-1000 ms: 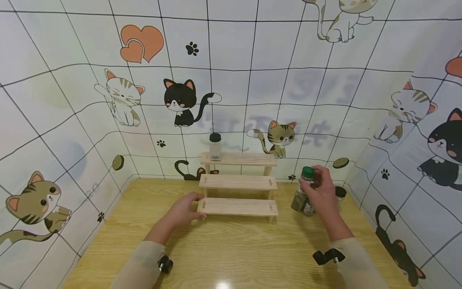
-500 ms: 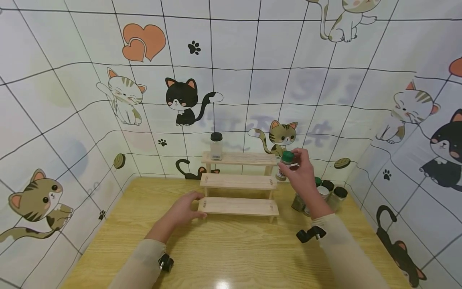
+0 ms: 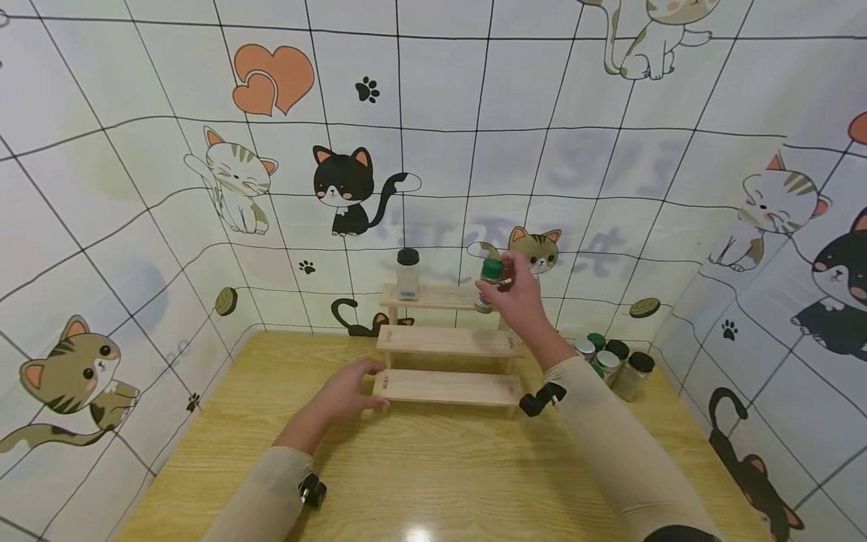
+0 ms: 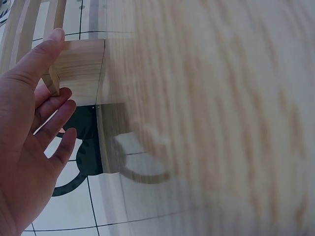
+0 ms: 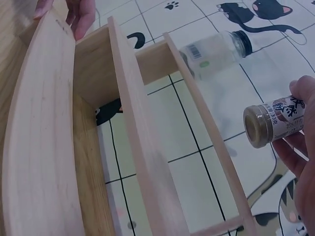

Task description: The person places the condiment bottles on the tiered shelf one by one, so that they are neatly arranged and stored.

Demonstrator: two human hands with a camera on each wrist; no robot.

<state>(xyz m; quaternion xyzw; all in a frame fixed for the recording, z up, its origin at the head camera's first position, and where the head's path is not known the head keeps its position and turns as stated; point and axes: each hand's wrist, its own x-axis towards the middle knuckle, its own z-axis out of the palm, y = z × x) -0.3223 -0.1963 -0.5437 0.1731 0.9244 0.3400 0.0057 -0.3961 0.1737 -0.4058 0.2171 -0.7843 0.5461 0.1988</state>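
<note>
Left hand (image 3: 347, 391) pinched the rack (image 3: 447, 342) by the left end of its lowest shelf (image 3: 447, 388). Nearer the top shelf (image 3: 440, 298), the right hand (image 3: 521, 292) had its fingers closed round a green-capped jar (image 3: 491, 269), nearly upright above that shelf's right end.

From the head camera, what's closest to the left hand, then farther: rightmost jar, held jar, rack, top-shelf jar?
1. Rack: left hand grips its left end.
2. Top-shelf jar: up on the left.
3. Held jar: in the right hand.
4. Rightmost jar: well right of the rack.
</note>
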